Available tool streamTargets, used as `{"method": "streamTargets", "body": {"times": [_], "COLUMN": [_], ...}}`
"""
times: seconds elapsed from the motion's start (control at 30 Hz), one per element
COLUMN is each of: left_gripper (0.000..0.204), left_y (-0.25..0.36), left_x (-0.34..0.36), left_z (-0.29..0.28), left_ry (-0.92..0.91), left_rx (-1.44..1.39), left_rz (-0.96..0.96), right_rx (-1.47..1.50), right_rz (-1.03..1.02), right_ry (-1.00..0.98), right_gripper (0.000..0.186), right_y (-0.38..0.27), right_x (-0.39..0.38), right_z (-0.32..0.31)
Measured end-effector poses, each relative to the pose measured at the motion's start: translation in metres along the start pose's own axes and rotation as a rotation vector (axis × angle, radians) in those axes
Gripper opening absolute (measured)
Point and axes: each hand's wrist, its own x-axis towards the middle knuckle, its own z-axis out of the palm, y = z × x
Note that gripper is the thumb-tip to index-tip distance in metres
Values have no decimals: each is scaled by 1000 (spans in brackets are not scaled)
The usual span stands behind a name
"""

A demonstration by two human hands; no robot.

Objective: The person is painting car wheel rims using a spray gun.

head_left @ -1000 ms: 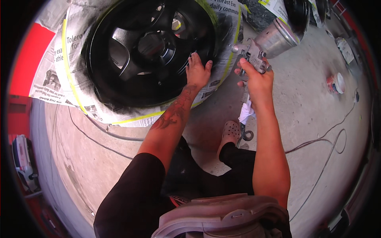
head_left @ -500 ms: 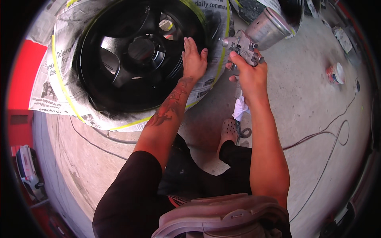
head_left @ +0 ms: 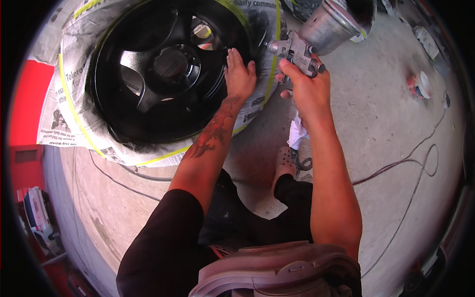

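A glossy black wheel rim [head_left: 166, 109] lies at the upper left, ringed by newspaper masking [head_left: 74, 94] with yellow tape along it. My left hand [head_left: 239, 76] is at the rim's right side, fingers stretched out and holding nothing; whether it touches the rim I cannot tell. In my right hand [head_left: 309, 91] is a metal spray gun [head_left: 297, 53], its nozzle toward the rim. A silver paint cup [head_left: 327, 29] sits on the gun. White cloth or paper [head_left: 298, 132] is wrapped below its handle. The trigger fingers are partly hidden.
A dark hose [head_left: 391, 171] runs over the concrete floor [head_left: 366, 128] on the right, near a small paint bucket [head_left: 420, 85]. Another masked dark piece stands at the top right. My foot in a clog [head_left: 284, 163] is below the gun. A parked car [head_left: 39, 215] shows far left.
The spray gun in my right hand has moved slightly left, toward the rim. The view has shifted a little. My left hand stays spread beside the rim.
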Motion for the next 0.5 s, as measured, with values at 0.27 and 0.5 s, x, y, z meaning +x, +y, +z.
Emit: {"method": "streamTargets", "body": {"times": [0.27,0.5], "left_gripper": [73,69], "left_y": [-33,-50], "left_x": [-49,-201], "left_z": [-20,-105], "left_ry": [-386,-507], "left_rx": [371,478], "left_rz": [-178,212], "right_rx": [-54,-81], "right_rz": [25,33], "right_ry": [-24,-36], "right_gripper": [28,28], "right_y": [-2,-3], "right_x": [0,4], "right_z": [0,-1]}}
